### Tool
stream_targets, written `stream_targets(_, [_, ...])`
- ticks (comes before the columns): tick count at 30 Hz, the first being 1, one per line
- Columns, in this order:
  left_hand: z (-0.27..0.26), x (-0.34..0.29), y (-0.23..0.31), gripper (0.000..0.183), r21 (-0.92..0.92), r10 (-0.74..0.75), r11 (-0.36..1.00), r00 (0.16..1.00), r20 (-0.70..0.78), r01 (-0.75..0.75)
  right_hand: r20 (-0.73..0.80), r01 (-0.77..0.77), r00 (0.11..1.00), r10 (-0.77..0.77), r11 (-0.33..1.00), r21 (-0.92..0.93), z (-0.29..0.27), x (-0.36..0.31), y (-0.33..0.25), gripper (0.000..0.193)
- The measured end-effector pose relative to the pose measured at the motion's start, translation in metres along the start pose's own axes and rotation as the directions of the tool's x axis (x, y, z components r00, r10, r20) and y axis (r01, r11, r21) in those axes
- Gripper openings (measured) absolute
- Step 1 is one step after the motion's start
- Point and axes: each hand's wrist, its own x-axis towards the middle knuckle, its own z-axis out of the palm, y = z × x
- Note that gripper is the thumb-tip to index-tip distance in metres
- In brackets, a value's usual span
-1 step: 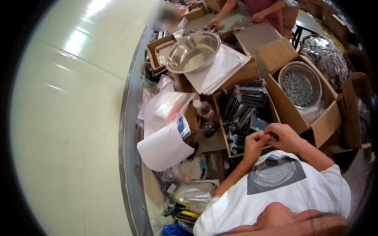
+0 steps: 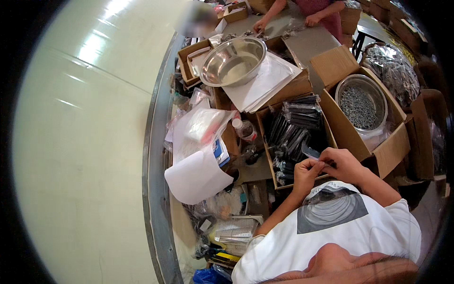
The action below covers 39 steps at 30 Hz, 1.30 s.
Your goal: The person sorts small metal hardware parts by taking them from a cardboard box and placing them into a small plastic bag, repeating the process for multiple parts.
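Observation:
My left hand (image 2: 306, 173) and my right hand (image 2: 342, 164) meet in front of my chest, fingers pinched together. Between them they hold a small clear plastic bag (image 2: 310, 152), whose free end sticks out past the fingertips. Whatever else may be in the fingers is hidden. Just beyond and below the hands, an open cardboard box (image 2: 331, 134) holds many black pieces in clear wrapping (image 2: 294, 128).
Right of that box, another open carton (image 2: 331, 102) holds a metal bowl of screws (image 2: 358, 108). A large steel basin (image 2: 232, 64) rests on white sheets (image 2: 279, 78). A plastic bottle (image 2: 245, 130) and papers (image 2: 196, 180) lie left. Across the table, a co-worker's hands (image 2: 260, 25) handle small metal parts.
The bag's free end has tilted and looks narrower. Both my hands stay in nearly the same place. The co-worker's hands have shifted slightly.

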Motion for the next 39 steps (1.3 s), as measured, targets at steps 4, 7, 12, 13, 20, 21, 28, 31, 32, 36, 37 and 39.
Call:
stream_targets(4, [0.000,0.001,-0.005,0.020,0.272,0.242,0.935,0.970,-0.014,-0.230,0.013,-0.085,0.996,0.084,0.993,0.085,-0.005,0.002,0.009,0.017])
stream_targets(7, [0.013,0.006,0.005,0.020,0.496,0.353,0.815,0.935,-0.015,-0.300,0.024,-0.129,0.991,0.129,0.992,-0.011,-0.001,0.004,0.019,0.012])
stream_targets(12, [0.007,0.013,0.009,0.019,0.527,0.417,0.807,0.889,-0.187,-0.268,-0.160,0.122,0.974,-0.162,0.965,-0.234,0.013,0.020,0.009,0.013])
stream_targets(13, [-0.005,0.018,0.004,0.020,0.544,0.444,0.797,0.865,-0.233,-0.263,-0.148,0.220,0.950,-0.274,0.927,-0.304,0.014,0.024,0.001,0.014])
stream_targets(20, [-0.042,0.023,0.058,0.017,0.690,0.458,0.699,0.859,-0.230,-0.188,0.121,0.388,0.919,-0.374,0.912,-0.132,0.014,0.041,0.019,0.008])
stream_targets(21, [-0.050,0.020,0.060,0.015,0.649,0.465,0.718,0.868,-0.175,-0.254,0.120,0.373,0.922,-0.369,0.928,-0.008,0.014,0.046,0.025,0.008])
stream_targets(28, [-0.093,-0.017,0.087,0.023,0.585,0.298,0.792,0.946,-0.127,-0.171,0.654,0.316,0.721,0.230,0.731,-0.605,0.071,0.068,0.095,0.020])
stream_targets(31, [-0.103,-0.032,0.099,0.031,0.590,0.384,0.797,0.863,-0.328,-0.130,0.709,0.460,0.591,0.385,0.561,-0.688,0.099,0.063,0.102,0.019])
stream_targets(32, [-0.107,-0.039,0.101,0.025,0.604,0.424,0.780,0.847,-0.321,-0.162,0.737,0.550,0.584,0.341,0.502,-0.668,0.102,0.060,0.102,0.018])
stream_targets(36, [-0.111,-0.057,0.107,0.021,0.555,0.460,0.813,0.781,-0.424,-0.177,0.760,0.599,0.519,0.390,0.468,-0.650,0.093,0.061,0.096,0.020])
stream_targets(37, [-0.115,-0.061,0.107,0.021,0.556,0.463,0.812,0.776,-0.429,-0.177,0.763,0.605,0.517,0.387,0.465,-0.646,0.087,0.064,0.090,0.020])
stream_targets(39, [-0.124,-0.071,0.103,0.021,0.559,0.484,0.806,0.759,-0.436,-0.193,0.755,0.447,0.617,0.221,0.691,-0.568,0.073,0.071,0.073,0.026])
